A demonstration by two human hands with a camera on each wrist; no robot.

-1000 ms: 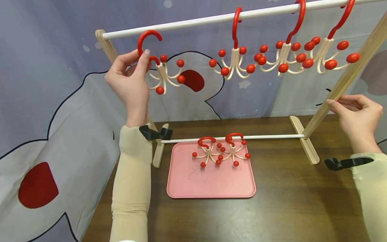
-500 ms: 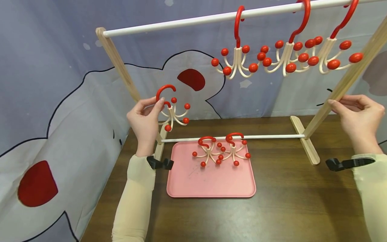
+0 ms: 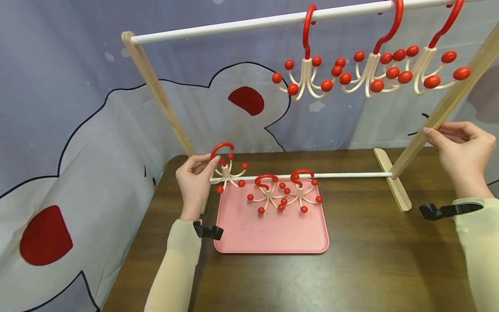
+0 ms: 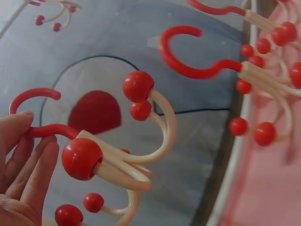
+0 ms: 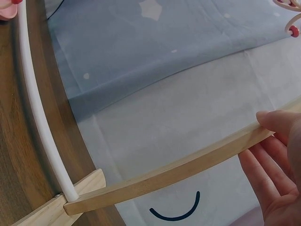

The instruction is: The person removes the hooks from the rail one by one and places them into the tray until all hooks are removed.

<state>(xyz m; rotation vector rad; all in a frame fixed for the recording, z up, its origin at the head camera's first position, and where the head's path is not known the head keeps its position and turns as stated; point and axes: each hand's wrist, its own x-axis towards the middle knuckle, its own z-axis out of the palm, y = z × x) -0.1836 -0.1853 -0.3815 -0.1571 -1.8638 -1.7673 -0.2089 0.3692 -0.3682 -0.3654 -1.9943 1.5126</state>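
Note:
My left hand point(image 3: 195, 184) pinches the red hook of a multi-arm hanger point(image 3: 225, 174), cream with red ball tips. In the head view it hangs just above the far left corner of a pink tray point(image 3: 273, 236). Two like hangers, a left one point(image 3: 268, 195) and a right one point(image 3: 300, 193), stand side by side on that tray. My right hand point(image 3: 465, 149) grips the wooden right post point(image 3: 444, 104) of a rack between thumb and fingers; the right wrist view shows the same post point(image 5: 174, 172).
Three more hangers hang by their hooks from the rack's white top rail point(image 3: 234, 29), toward the right; one is a hanger point(image 3: 306, 78) near mid-rail. The white lower bar point(image 3: 351, 175) runs behind the tray. A printed curtain point(image 3: 156, 117) backs the brown table point(image 3: 370, 260).
My left hand has come down from near the top rail and slightly right, carrying the hanger to the tray's far left corner. The right hand keeps its grip on the post.

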